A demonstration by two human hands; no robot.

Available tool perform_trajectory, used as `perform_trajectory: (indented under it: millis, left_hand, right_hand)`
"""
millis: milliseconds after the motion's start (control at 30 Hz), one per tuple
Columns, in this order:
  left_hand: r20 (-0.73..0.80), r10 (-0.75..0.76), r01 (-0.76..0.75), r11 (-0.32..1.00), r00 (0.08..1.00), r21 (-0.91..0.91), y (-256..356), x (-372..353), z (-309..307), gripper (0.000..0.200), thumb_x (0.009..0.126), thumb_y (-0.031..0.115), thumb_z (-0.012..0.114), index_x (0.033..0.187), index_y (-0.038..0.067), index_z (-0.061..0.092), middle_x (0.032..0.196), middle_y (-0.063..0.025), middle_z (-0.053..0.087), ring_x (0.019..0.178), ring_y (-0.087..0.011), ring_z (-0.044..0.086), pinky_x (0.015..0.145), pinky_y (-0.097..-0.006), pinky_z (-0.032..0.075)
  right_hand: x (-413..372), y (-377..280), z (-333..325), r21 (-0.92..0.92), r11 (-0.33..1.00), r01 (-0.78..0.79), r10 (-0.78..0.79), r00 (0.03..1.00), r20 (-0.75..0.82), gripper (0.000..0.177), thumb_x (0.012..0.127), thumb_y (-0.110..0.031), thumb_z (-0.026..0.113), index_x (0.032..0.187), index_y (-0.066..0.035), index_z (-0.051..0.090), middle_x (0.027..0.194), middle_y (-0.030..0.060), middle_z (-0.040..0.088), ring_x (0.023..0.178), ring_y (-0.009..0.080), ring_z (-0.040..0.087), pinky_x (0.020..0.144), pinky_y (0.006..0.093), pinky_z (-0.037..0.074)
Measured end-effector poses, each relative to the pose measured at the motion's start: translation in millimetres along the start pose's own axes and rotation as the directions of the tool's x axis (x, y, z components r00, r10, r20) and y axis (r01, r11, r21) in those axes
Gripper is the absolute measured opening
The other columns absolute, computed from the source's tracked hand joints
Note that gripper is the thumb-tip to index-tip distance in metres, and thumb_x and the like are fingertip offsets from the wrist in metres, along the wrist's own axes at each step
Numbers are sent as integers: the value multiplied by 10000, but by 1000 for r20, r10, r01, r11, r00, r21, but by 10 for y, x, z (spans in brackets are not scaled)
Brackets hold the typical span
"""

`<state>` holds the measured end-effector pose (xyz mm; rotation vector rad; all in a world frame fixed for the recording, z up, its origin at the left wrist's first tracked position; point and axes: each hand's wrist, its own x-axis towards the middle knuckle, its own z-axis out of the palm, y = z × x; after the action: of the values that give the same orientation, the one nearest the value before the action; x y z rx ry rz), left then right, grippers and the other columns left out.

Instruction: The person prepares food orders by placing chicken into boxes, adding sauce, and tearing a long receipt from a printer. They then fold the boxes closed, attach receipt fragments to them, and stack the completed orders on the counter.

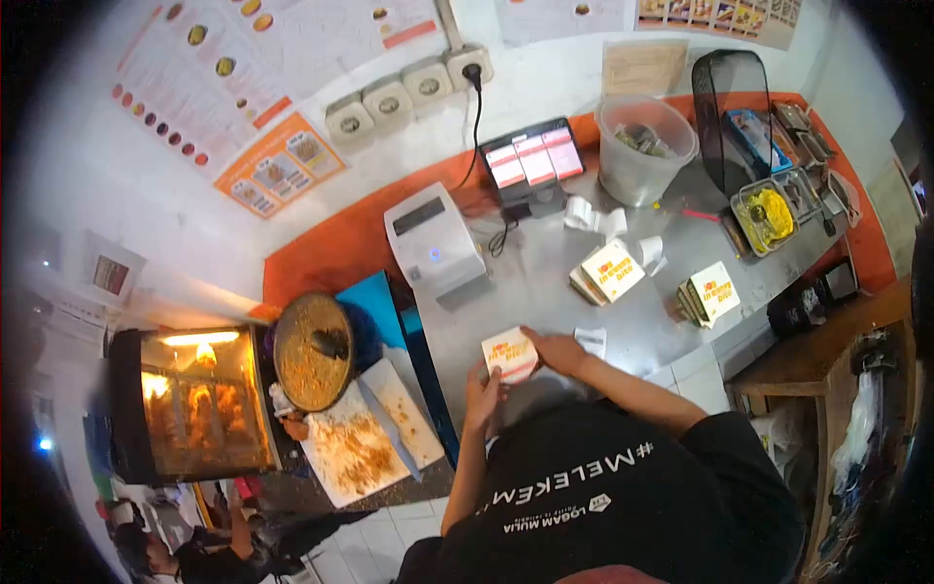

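Observation:
A small white box with yellow and red print is held just over the front part of the metal table. My left hand grips its left lower side, the thumb resting on the printed top. At its right edge, my right hand has fingers pressed against the box, partly hidden behind it. Similar flat boxes lie in one stack behind my right hand and another stack farther right. A white paper slip lies beside my right wrist.
A printer, a tablet and a plastic bucket stand along the back. Left are a knife on a crumb-covered board, a large crumb-filled pan and a lit food warmer. Another person is lower left.

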<state>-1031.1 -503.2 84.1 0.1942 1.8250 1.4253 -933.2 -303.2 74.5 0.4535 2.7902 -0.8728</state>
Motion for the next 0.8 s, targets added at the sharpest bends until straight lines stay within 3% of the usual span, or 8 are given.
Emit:
perform_trajectory:
  millis: [100,133,167,300,533,600,667,800]
  left_hand:
    - [-6,-70,68,977,997,-201,-28,82,1,554,933,270,651,1354,34,379,826,-41,589,629,-95,526,506,-228,424]
    - [11,-121,119,952,993,-282,-40,78,-22,553,923,262,666,1344,36,389,801,-22,566,601,-81,486,498,-215,403]
    - [6,-148,139,917,989,-374,-48,79,-35,542,910,254,688,1319,31,411,771,1,532,572,-59,435,477,-202,363]
    - [1,-138,124,887,990,-444,-97,117,-114,493,860,221,749,1225,38,472,711,6,553,498,-36,404,415,-191,314]
    - [-168,-105,17,890,980,-455,-208,74,-6,502,847,225,765,1210,20,485,753,-20,598,522,-43,437,440,-193,340]
    - [-212,-85,41,979,974,-200,-311,89,-13,484,845,219,767,1193,14,501,838,-67,648,604,-69,533,504,-209,409]
    - [-192,-87,86,996,978,-15,-320,103,-33,471,859,210,752,1202,2,506,931,-115,673,718,-110,610,585,-236,470]
    - [-121,-33,25,997,992,-69,-232,13,12,496,874,252,731,1229,-10,505,914,-113,664,768,-170,640,659,-303,519]
  right_hand:
    - [-124,-46,23,404,914,45,-8,996,-93,701,921,-225,596,1502,-125,216,987,211,677,798,356,689,682,428,564]
    - [-148,-115,10,818,551,-165,156,983,93,640,935,-214,592,1471,-101,260,997,195,672,820,322,691,715,411,577]
    - [-159,-148,-12,943,1,-334,194,925,328,581,949,-203,589,1440,-76,304,1007,179,666,841,287,694,748,393,589]
    - [-118,15,234,892,-399,-212,208,926,314,460,891,-130,682,1262,-14,436,1075,135,629,942,223,669,828,344,587]
    - [-93,-61,287,962,-227,-149,335,916,221,486,791,-43,775,1171,3,476,1046,154,636,939,194,664,808,279,591]
    - [-118,-29,400,979,-111,-173,362,910,202,491,793,-72,777,1179,15,486,1013,149,648,915,196,658,802,284,574]
    - [-154,-22,421,867,413,-278,465,883,62,516,797,-114,772,1203,19,482,979,145,658,878,201,648,772,310,545]
    - [-122,-3,376,909,169,-382,421,862,284,516,820,-122,732,1243,-10,459,946,127,644,824,197,636,721,316,530]
